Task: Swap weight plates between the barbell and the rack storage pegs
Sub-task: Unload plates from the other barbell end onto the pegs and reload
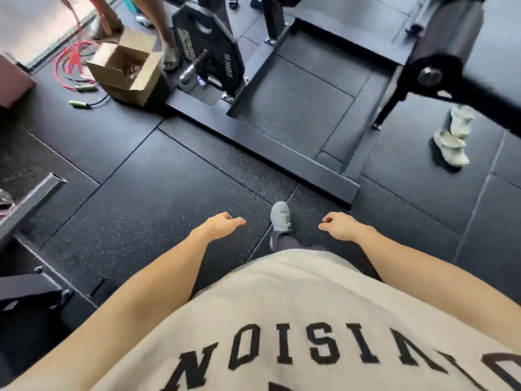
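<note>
A black weight plate (210,49) with white lettering sits on a steel storage peg (191,69) at the foot of the rack, up and left of centre. At the upper right a dark bar with a round end cap (430,76) crosses the view, blurred. My left hand (222,224) and my right hand (339,225) hang in front of me over the black rubber floor, fingers loosely curled, holding nothing. Both are far from the plate and the bar. My grey shoe (280,218) steps forward between them.
The rack's black base frame (265,153) runs diagonally across the floor ahead. An open cardboard box (124,66) and red cables (72,63) lie at the upper left. Another person's leg (166,38) stands behind the plate, and someone's pale shoes (451,136) are at right. A grey steel tube (31,201) juts in from the left.
</note>
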`<action>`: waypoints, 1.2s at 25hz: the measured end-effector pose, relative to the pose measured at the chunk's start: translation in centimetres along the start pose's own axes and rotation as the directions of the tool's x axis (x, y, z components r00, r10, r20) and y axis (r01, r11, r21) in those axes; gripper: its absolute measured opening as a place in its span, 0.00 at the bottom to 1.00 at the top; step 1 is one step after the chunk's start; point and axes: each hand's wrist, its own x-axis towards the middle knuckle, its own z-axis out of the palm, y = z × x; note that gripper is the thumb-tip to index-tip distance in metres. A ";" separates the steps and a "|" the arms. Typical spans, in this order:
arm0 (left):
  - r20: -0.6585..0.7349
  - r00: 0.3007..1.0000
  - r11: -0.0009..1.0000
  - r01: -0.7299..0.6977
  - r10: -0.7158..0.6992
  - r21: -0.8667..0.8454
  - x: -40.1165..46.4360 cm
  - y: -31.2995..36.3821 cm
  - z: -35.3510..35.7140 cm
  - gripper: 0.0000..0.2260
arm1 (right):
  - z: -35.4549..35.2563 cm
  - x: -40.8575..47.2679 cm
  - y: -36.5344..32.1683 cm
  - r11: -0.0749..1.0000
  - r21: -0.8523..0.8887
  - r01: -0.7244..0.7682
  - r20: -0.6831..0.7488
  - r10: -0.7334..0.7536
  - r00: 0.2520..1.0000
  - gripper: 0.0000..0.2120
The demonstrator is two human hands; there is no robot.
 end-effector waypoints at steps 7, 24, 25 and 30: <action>-0.104 0.969 0.926 0.180 -0.226 -0.332 4.0 1.0 -10.8 0.25 | -13.9 13.2 -18.0 0.887 -0.359 0.291 0.164 -0.247 0.955 0.21; 0.028 0.800 0.262 0.229 -0.599 -0.938 9.5 -15.2 -32.6 0.19 | -9.0 24.4 -71.7 0.126 -0.646 0.753 0.649 -0.429 0.629 0.17; 0.047 0.784 0.201 0.216 -0.618 -0.956 9.4 -15.9 -33.1 0.20 | -7.8 24.3 -74.1 0.058 -0.646 0.761 0.682 -0.404 0.610 0.17; 0.202 0.713 -0.122 0.162 -0.671 -0.979 10.6 -16.5 -34.4 0.25 | -2.3 24.1 -84.4 -0.258 -0.587 0.768 0.807 -0.268 0.527 0.20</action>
